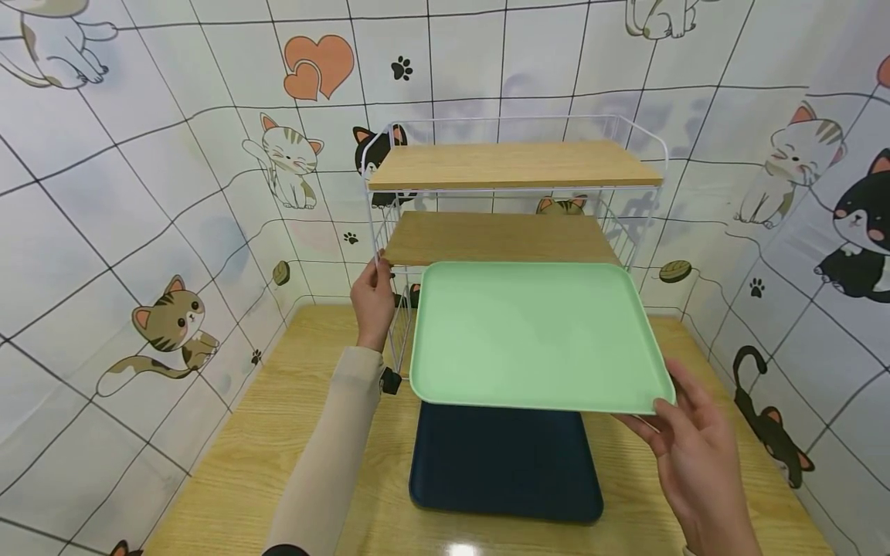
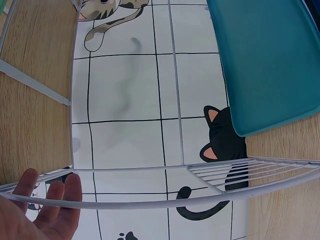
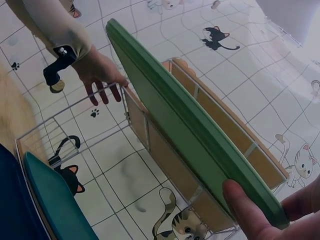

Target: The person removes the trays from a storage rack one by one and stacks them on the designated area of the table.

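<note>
A light green tray (image 1: pixel 535 336) is held up in front of a white wire rack (image 1: pixel 497 190), level with the middle shelf. My right hand (image 1: pixel 702 455) pinches its near right corner, thumb on top and fingers underneath. In the right wrist view the same green tray (image 3: pixel 185 115) is seen edge-on, with my right hand (image 3: pixel 265 220) at one end. My left hand (image 1: pixel 373 301) grips the rack's left side beside the middle wooden shelf (image 1: pixel 501 237). The left wrist view shows fingers of my left hand (image 2: pixel 52 205) behind the white wire.
A dark navy tray (image 1: pixel 506 463) lies on the wooden table (image 1: pixel 229 479) before the rack. In the rack's lowest level sits a teal tray (image 2: pixel 275 65). The upper wooden shelf (image 1: pixel 514 162) tops the rack. Cat-patterned walls (image 1: pixel 208 255) enclose the back and sides.
</note>
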`<state>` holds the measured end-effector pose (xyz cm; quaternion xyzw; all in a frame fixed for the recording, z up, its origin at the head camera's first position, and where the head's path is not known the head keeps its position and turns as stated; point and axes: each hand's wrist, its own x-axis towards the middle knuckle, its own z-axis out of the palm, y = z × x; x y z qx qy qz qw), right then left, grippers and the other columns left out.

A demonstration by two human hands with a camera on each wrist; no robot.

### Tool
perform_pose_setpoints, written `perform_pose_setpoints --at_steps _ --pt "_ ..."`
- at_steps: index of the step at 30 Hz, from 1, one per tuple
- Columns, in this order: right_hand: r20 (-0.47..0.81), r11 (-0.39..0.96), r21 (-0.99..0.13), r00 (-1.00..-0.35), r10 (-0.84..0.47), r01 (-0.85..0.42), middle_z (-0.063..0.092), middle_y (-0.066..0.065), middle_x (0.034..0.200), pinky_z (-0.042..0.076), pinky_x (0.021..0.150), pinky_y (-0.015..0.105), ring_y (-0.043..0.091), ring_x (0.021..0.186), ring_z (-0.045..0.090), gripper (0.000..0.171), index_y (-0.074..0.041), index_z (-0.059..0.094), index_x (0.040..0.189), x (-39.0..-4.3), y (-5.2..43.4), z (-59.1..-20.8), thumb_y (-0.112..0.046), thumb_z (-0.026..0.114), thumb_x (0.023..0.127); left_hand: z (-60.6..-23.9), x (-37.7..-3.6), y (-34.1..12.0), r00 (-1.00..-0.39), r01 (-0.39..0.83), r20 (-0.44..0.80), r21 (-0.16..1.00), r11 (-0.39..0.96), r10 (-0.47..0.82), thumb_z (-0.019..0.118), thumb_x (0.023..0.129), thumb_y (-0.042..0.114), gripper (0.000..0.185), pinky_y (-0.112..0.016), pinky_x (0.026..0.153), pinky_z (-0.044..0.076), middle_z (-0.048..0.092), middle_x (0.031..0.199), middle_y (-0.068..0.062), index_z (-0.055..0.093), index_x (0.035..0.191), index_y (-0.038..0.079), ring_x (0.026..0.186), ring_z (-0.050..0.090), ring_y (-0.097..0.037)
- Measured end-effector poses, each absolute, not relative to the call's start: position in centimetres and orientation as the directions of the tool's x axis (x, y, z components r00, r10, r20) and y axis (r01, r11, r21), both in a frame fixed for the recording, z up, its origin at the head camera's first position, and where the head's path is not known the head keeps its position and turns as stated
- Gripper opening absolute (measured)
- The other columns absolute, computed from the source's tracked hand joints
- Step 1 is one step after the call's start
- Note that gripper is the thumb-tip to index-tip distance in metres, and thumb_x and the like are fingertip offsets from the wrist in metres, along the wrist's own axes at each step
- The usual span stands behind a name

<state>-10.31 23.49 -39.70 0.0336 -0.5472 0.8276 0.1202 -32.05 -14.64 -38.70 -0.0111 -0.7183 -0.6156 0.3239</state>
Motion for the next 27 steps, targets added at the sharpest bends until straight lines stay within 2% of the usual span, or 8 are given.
perform_pose_setpoints --at_steps 4,8,11,14,17,21,24,27 --pt "0.136 -0.347 -0.917 -0.972 0.193 -0.197 0.016 0.021 0.164 0.060 0.085 0.035 0.012 0.118 0.066 0.062 -0.006 0.014 0.164 -9.9 23.5 -40.3 0.002 0.040 0.108 -38.7 -32.1 -14.6 -0.790 0.414 0.477 0.878 0.239 -0.384 0.049 0.110 0.024 0.035 -0.029 0.070 0.041 0.064 0.141 -0.005 0.073 0.104 0.001 0.084 0.057 -0.023" --pt "0.108 -0.338 -0.925 -0.972 0.209 -0.175 0.013 0.021 0.165 0.060 0.085 0.035 0.011 0.118 0.066 0.062 -0.007 0.015 0.164 -9.5 23.5 -41.1 0.003 0.039 0.108 -38.8 -32.2 -14.6 -0.791 0.415 0.475 0.880 0.233 -0.385 0.049 0.110 0.025 0.035 -0.029 0.073 0.042 0.064 0.142 -0.005 0.073 0.106 0.000 0.098 0.064 -0.030" --pt "0.106 -0.339 -0.925 -0.973 0.207 -0.173 0.019 0.017 0.163 0.059 0.086 0.035 0.010 0.119 0.065 0.060 -0.008 0.019 0.163 -9.2 23.6 -41.8 0.004 0.040 0.108 -38.9 -32.2 -14.6 -0.791 0.416 0.476 0.879 0.232 -0.384 0.049 0.110 0.025 0.036 -0.028 0.073 0.042 0.064 0.142 -0.005 0.073 0.107 -0.001 0.104 0.065 -0.030" --pt "0.109 -0.346 -0.922 -0.975 0.195 -0.173 0.027 0.010 0.158 0.060 0.085 0.034 0.008 0.119 0.064 0.060 -0.007 0.021 0.162 -8.9 23.6 -42.6 0.006 0.040 0.107 -38.9 -32.2 -14.7 -0.789 0.418 0.478 0.878 0.233 -0.385 0.049 0.110 0.025 0.037 -0.028 0.067 0.039 0.064 0.142 -0.005 0.073 0.108 -0.003 0.091 0.061 -0.031" --pt "0.109 -0.365 -0.915 -0.977 0.181 -0.170 0.033 0.003 0.153 0.060 0.084 0.034 0.007 0.118 0.064 0.059 -0.007 0.022 0.160 -8.6 23.6 -43.5 0.008 0.041 0.106 -38.9 -32.2 -14.7 -0.787 0.417 0.479 0.877 0.238 -0.389 0.049 0.110 0.025 0.037 -0.028 0.066 0.038 0.064 0.142 -0.003 0.074 0.107 -0.002 0.088 0.060 -0.025" --pt "0.091 -0.373 -0.915 -0.979 0.181 -0.154 0.039 -0.003 0.146 0.060 0.082 0.034 0.008 0.114 0.067 0.057 -0.008 0.024 0.158 -8.3 23.5 -44.6 0.008 0.043 0.106 -38.9 -32.3 -14.7 -0.783 0.417 0.482 0.876 0.243 -0.394 0.049 0.109 0.025 0.035 -0.028 0.073 0.042 0.064 0.141 -0.002 0.075 0.105 0.001 0.103 0.067 -0.024" --pt "0.054 -0.369 -0.922 -0.981 0.185 -0.121 0.041 -0.004 0.143 0.060 0.082 0.033 0.009 0.110 0.069 0.056 -0.010 0.026 0.157 -8.2 23.5 -45.3 0.006 0.044 0.106 -39.0 -32.3 -14.6 -0.780 0.421 0.487 0.873 0.247 -0.393 0.049 0.109 0.025 0.035 -0.030 0.076 0.043 0.065 0.141 -0.003 0.075 0.105 0.001 0.108 0.067 -0.030" --pt "0.010 -0.364 -0.928 -0.982 0.189 -0.080 0.042 -0.006 0.140 0.060 0.081 0.031 0.009 0.106 0.070 0.055 -0.011 0.026 0.156 -8.1 23.5 -45.9 0.005 0.043 0.107 -39.0 -32.2 -14.6 -0.780 0.422 0.490 0.871 0.251 -0.389 0.049 0.110 0.025 0.035 -0.030 0.073 0.041 0.064 0.141 -0.005 0.074 0.105 0.001 0.095 0.065 -0.031"
